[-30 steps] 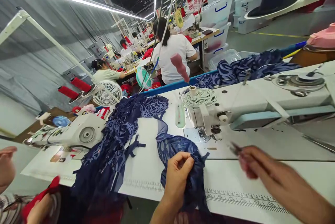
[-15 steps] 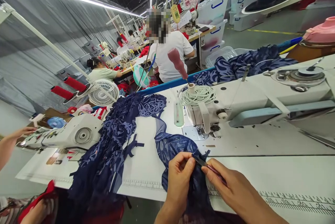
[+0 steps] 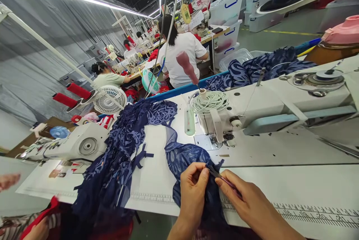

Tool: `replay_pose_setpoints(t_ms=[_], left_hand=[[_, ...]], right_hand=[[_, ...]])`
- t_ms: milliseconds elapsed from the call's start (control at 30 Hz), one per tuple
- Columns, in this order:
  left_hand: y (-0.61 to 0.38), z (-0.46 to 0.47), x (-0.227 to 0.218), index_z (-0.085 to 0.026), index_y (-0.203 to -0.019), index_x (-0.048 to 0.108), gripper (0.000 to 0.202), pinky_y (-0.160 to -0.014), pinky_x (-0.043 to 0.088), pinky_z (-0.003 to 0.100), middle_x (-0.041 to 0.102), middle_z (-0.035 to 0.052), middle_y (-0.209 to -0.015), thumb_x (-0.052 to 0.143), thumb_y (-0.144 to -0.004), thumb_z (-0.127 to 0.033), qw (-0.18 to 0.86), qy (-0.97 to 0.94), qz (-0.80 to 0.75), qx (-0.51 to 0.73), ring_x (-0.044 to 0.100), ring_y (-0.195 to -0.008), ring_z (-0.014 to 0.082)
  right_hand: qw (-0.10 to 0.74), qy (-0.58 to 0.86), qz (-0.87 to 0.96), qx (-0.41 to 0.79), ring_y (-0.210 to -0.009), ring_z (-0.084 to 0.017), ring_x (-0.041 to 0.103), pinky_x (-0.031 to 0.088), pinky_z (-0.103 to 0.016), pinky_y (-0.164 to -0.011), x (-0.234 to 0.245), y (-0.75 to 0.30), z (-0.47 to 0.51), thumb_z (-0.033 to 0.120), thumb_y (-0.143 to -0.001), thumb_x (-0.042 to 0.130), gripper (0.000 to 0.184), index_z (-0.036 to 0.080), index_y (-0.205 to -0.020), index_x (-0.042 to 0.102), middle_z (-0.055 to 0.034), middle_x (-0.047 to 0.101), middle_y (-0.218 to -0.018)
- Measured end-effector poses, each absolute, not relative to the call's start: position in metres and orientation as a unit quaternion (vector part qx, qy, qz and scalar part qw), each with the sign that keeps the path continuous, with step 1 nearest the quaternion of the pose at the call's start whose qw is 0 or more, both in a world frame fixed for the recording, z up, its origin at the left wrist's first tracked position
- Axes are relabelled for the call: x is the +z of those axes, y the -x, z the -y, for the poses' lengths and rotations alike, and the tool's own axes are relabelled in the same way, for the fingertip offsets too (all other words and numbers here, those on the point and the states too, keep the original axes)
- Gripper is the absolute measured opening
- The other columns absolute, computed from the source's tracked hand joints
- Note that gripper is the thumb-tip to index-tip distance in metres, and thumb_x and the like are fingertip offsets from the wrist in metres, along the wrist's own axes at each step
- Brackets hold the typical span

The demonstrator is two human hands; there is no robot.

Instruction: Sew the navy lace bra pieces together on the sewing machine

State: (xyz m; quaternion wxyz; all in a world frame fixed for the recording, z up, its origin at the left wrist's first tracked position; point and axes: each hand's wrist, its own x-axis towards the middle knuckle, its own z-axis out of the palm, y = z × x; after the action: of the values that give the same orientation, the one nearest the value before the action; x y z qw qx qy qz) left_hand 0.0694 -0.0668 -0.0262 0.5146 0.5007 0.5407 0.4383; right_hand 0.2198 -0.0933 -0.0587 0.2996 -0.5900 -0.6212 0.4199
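My left hand point(image 3: 195, 187) pinches the edge of a navy lace garment piece point(image 3: 186, 156), which has a cup-like shape and a sheer strip at its top. Thumb and forefinger meet at that edge. In my right hand point(image 3: 242, 193) is a slim tool point(image 3: 231, 184) with a dark metal tip and a purple-red handle. Its tip touches or nearly touches the fabric beside my left thumb; my fingers partly cover it. The piece lies on the white sewing table point(image 3: 260, 187), and its lower part hangs over the front edge between my wrists.
A sewing machine point(image 3: 221, 120) stands beyond my hands, with a pink-handled tool point(image 3: 187, 66) upright on it. Left lies a heap of navy lace pieces point(image 3: 112, 157), near another machine point(image 3: 81, 142). Scissors point(image 3: 338, 146) rest at right. A co-worker's hand point(image 3: 9, 181) shows at far left.
The co-worker's hand at far left has come down and away from the neighbouring machine. My hands, the tool and the lace piece stay almost the same; the view has shifted slightly.
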Motion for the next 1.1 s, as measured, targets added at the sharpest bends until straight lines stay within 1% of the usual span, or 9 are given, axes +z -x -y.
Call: replay_pose_setpoints(t_ms=[167, 367, 500, 767, 867, 933, 1033, 1100], left_hand=[[-0.072, 0.068, -0.030, -0.017, -0.089, 0.070, 0.021, -0.073, 0.043, 0.023, 0.060, -0.0006, -0.079, 0.064, -0.090, -0.037, 0.504, -0.514, -0.540, 0.437, 0.051, -0.075, 0.0133], [-0.073, 0.069, -0.026, -0.017, -0.086, 0.069, 0.023, -0.073, 0.044, 0.024, 0.061, 0.0001, -0.079, 0.066, -0.088, -0.039, 0.489, -0.505, -0.549, 0.452, 0.053, -0.076, 0.0144], [-0.074, 0.069, -0.025, -0.017, -0.086, 0.069, 0.025, -0.074, 0.045, 0.025, 0.062, 0.0009, -0.079, 0.065, -0.088, -0.041, 0.495, -0.509, -0.546, 0.445, 0.054, -0.076, 0.0152], [-0.073, 0.071, -0.030, -0.017, -0.088, 0.068, 0.022, -0.074, 0.044, 0.025, 0.062, 0.0010, -0.081, 0.062, -0.091, -0.037, 0.491, -0.522, -0.544, 0.436, 0.054, -0.077, 0.0151], [-0.073, 0.071, -0.030, -0.018, -0.087, 0.068, 0.019, -0.073, 0.044, 0.025, 0.060, 0.0012, -0.080, 0.060, -0.093, -0.034, 0.461, -0.552, -0.547, 0.428, 0.054, -0.076, 0.0151], [-0.074, 0.071, -0.029, -0.018, -0.086, 0.068, 0.018, -0.071, 0.043, 0.025, 0.059, 0.0014, -0.080, 0.059, -0.093, -0.031, 0.429, -0.578, -0.545, 0.429, 0.054, -0.075, 0.0151], [-0.075, 0.070, -0.029, -0.019, -0.085, 0.067, 0.017, -0.068, 0.043, 0.025, 0.058, 0.0018, -0.079, 0.057, -0.094, -0.028, 0.384, -0.611, -0.534, 0.440, 0.053, -0.074, 0.0152], [-0.074, 0.070, -0.030, -0.019, -0.085, 0.067, 0.016, -0.069, 0.044, 0.026, 0.059, 0.0025, -0.080, 0.056, -0.095, -0.026, 0.352, -0.635, -0.521, 0.449, 0.054, -0.074, 0.0157]], right_hand=[[0.329, 0.581, 0.597, 0.444, -0.056, -0.013, 0.031, 0.028, -0.025, -0.053, -0.061, -0.218, 0.095, 0.062, -0.097, 0.029, 0.044, 0.025, -0.072, 0.031, 0.0068, 0.031, -0.062], [0.336, 0.580, 0.603, 0.433, -0.055, -0.012, 0.029, 0.027, -0.025, -0.051, -0.053, -0.219, 0.099, 0.058, -0.098, 0.031, 0.042, 0.025, -0.072, 0.032, 0.0069, 0.031, -0.060], [0.338, 0.579, 0.607, 0.427, -0.055, -0.013, 0.031, 0.028, -0.025, -0.052, -0.052, -0.220, 0.099, 0.057, -0.098, 0.033, 0.041, 0.025, -0.073, 0.033, 0.0066, 0.034, -0.061], [0.340, 0.580, 0.591, 0.446, -0.055, -0.012, 0.028, 0.026, -0.025, -0.053, -0.059, -0.218, 0.097, 0.058, -0.097, 0.034, 0.042, 0.024, -0.072, 0.032, 0.0069, 0.032, -0.060], [0.371, 0.563, 0.562, 0.480, -0.057, -0.012, 0.029, 0.027, -0.025, -0.053, -0.054, -0.217, 0.096, 0.064, -0.094, 0.037, 0.047, 0.024, -0.070, 0.032, 0.0064, 0.029, -0.062], [0.391, 0.535, 0.532, 0.527, -0.057, -0.012, 0.028, 0.027, -0.024, -0.052, -0.048, -0.217, 0.096, 0.071, -0.091, 0.038, 0.052, 0.024, -0.069, 0.034, 0.0063, 0.028, -0.063], [0.381, 0.502, 0.466, 0.621, -0.051, -0.010, 0.021, 0.020, -0.024, -0.046, -0.040, -0.216, 0.096, 0.081, -0.085, 0.037, 0.059, 0.024, -0.073, 0.042, 0.0082, 0.023, -0.059], [0.362, 0.498, 0.432, 0.660, -0.049, -0.010, 0.015, 0.014, -0.023, -0.044, -0.037, -0.217, 0.097, 0.083, -0.084, 0.037, 0.059, 0.024, -0.077, 0.044, 0.0095, 0.019, -0.056]])
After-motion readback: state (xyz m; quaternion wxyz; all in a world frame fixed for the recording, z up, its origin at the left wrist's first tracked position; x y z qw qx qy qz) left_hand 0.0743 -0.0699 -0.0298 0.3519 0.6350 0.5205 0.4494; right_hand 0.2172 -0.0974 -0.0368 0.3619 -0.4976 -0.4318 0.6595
